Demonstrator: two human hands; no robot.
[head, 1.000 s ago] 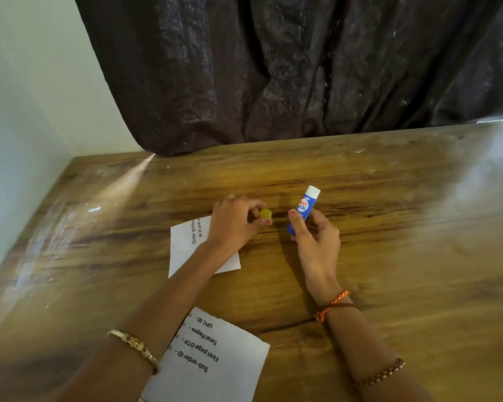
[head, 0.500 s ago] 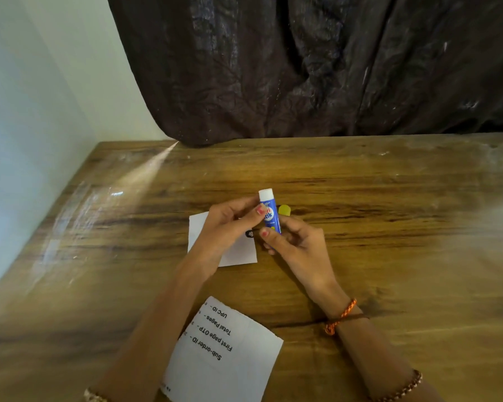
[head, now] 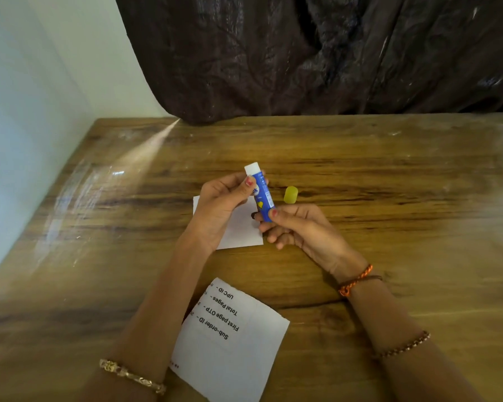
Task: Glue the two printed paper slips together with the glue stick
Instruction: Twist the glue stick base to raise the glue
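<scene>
With its yellow cap (head: 290, 194) set just right of it, the glue stick (head: 261, 195) is pinched upright by both hands, left (head: 221, 208) near the top, right (head: 295, 227) at the base, probably to wind glue up; one slip (head: 241, 227) lies beneath, another (head: 230, 343) nearer the person.

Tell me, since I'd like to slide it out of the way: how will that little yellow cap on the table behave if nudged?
The yellow cap looks like small, hollow plastic, so probably very light and easily flicked. It seems to rest on the smooth wooden table with its rounded body sideways, so it may roll instead of sliding. Nothing touches it; neither hand would stop it.
</scene>
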